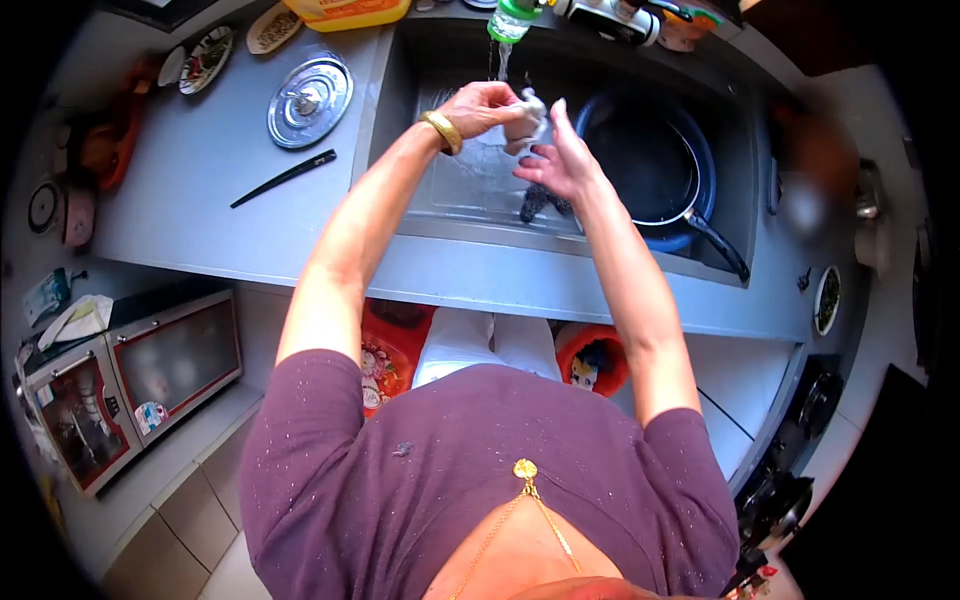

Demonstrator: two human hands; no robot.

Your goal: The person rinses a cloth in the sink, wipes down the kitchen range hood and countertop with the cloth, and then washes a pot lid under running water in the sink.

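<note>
Under the running tap, my left hand pinches a small, pale, crumpled wet thing whose kind I cannot make out. My right hand is just to its right, fingers apart, holding nothing that I can see. Both hands are above the grey sink, whose bottom is wet. Below my right hand a dark, crumpled thing lies in the sink. A dark frying pan with a black handle rests inside a blue-rimmed basin on the sink's right side.
Left of the sink, a metal pot lid and black chopsticks lie on the grey counter. Plates of food and a yellow container stand at the back. A dish of greens is at the right edge.
</note>
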